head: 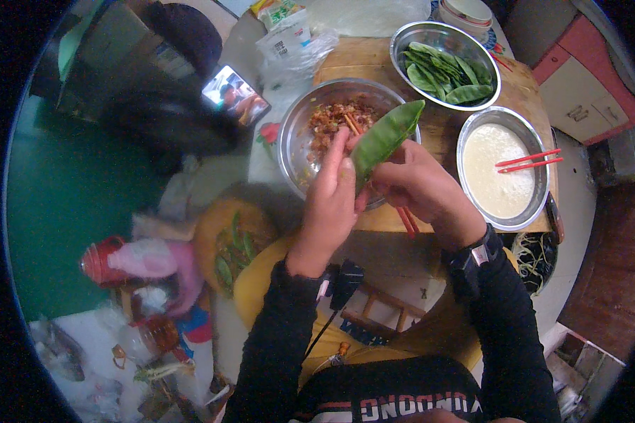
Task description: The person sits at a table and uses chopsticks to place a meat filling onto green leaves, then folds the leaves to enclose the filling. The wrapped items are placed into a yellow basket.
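Note:
Between my left hand [330, 203] and my right hand [420, 190] is a large flat green bean pod [383, 138], its tip pointing up and to the right. Both hands grip its lower end, over the near side of a steel bowl [296, 158] of minced filling [330, 124]. Chopsticks, partly hidden by my hands, lie in that bowl. At the upper right, a second steel bowl [399, 69] holds more flat green pods [444, 71]. Below it, a third bowl [463, 174] contains pale batter [495, 185], with red chopsticks [532, 161] resting in it.
The bowls stand on a wooden board [434, 127]. A knife [556, 219] lies at its right edge. Plastic bags [296, 53] and a lit phone [236, 97] are at the upper left. A round stool [209, 232] at lower left bears some pods; stacked bowls [465, 13] stand at the far edge.

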`<action>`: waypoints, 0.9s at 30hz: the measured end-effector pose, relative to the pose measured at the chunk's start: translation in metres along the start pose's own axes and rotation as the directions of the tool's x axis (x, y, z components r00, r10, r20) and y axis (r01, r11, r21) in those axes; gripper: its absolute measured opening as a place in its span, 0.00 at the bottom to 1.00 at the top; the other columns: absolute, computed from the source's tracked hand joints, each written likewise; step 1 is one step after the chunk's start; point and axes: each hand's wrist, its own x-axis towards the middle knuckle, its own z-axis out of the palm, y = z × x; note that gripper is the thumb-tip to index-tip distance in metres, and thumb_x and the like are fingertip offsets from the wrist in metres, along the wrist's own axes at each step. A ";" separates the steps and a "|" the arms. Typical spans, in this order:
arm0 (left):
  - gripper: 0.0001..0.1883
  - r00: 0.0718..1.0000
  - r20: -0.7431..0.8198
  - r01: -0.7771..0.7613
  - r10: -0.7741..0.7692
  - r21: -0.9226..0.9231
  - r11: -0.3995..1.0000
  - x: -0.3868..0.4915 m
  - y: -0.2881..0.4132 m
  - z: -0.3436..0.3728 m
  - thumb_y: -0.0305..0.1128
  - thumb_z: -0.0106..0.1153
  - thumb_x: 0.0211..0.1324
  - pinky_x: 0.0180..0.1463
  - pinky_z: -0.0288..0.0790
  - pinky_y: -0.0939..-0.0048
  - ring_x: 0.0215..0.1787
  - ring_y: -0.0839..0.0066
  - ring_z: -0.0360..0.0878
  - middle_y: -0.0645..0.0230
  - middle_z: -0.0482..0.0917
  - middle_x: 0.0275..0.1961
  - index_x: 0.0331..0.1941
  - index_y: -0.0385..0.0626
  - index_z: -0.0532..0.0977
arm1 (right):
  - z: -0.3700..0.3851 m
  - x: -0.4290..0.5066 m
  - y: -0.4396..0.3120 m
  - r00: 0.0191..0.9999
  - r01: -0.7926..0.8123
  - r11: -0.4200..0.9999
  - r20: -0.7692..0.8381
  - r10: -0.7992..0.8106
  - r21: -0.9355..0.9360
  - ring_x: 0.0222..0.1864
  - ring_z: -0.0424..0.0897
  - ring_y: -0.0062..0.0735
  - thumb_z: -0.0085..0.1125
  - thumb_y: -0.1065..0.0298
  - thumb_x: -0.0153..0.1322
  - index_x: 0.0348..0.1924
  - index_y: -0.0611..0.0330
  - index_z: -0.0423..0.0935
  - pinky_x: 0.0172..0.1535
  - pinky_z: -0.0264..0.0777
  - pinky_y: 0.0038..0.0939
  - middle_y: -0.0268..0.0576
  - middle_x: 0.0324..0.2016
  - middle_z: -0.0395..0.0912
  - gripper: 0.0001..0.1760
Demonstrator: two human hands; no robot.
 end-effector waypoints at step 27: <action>0.32 0.952 0.026 -0.228 0.306 0.730 0.644 -0.002 -0.013 0.002 0.25 0.50 0.57 0.51 0.70 0.56 0.49 0.46 0.73 0.45 0.69 0.51 0.65 0.34 0.54 | 0.010 0.009 0.016 0.961 0.121 0.957 -0.210 -0.180 -0.264 0.24 0.75 0.23 0.55 0.71 0.62 0.44 0.64 0.76 0.26 0.69 0.25 0.37 0.26 0.78 0.17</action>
